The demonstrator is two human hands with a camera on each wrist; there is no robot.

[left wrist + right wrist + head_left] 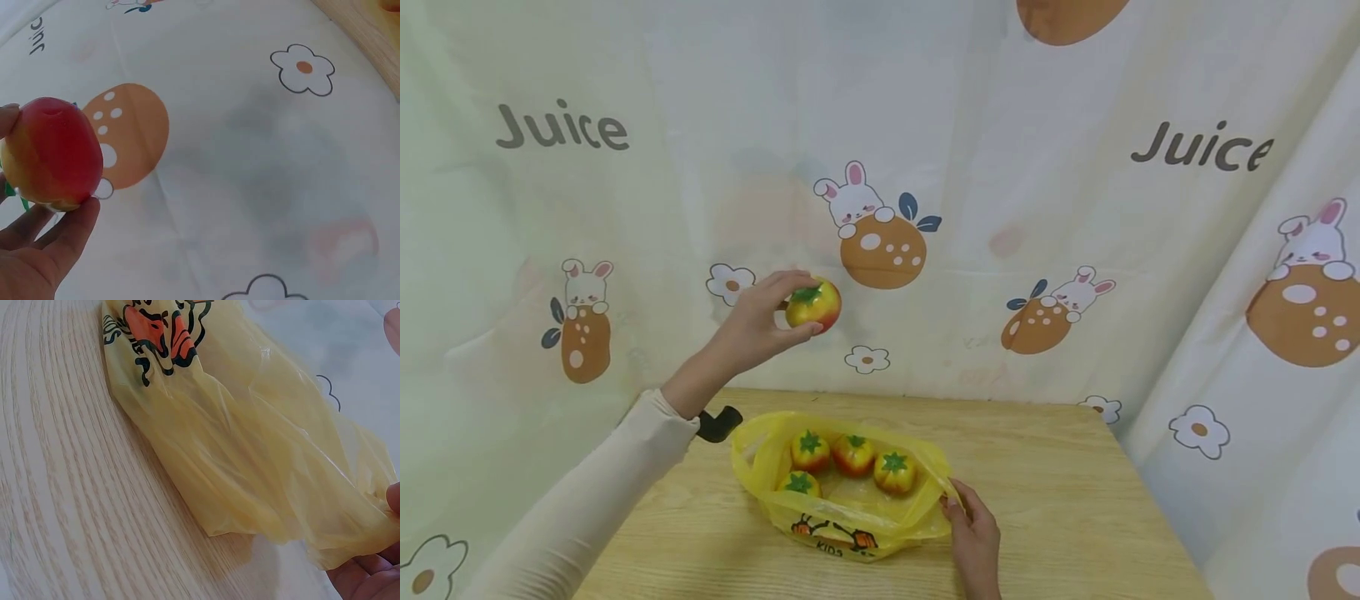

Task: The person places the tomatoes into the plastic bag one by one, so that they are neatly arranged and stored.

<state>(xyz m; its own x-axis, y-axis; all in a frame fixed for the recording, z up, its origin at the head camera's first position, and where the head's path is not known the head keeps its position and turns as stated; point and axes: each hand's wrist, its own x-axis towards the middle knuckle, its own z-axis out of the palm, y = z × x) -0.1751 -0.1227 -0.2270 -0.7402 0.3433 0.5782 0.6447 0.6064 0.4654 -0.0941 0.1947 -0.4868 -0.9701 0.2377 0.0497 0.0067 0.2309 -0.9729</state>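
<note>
My left hand (767, 312) is raised over the far side of the table, its thumb and fingers gripping a persimmon (816, 306), yellow and red with a green leafy top. In the left wrist view the red underside of this persimmon (59, 153) faces the camera. Below lies a thin yellow plastic bag (842, 542), its mouth spread open upward. Several similar persimmons (895, 472) sit inside, leafy tops up. My right hand (976, 533) pinches the bag's right edge; the right wrist view shows the bag (250, 475) drawn into folds toward the fingers.
The bag rests on a light wooden table (1060, 500). A pale curtain (985, 208) printed with rabbits, oranges and flowers hangs right behind the table and around both sides. A small black object (721, 423) shows beside my left sleeve.
</note>
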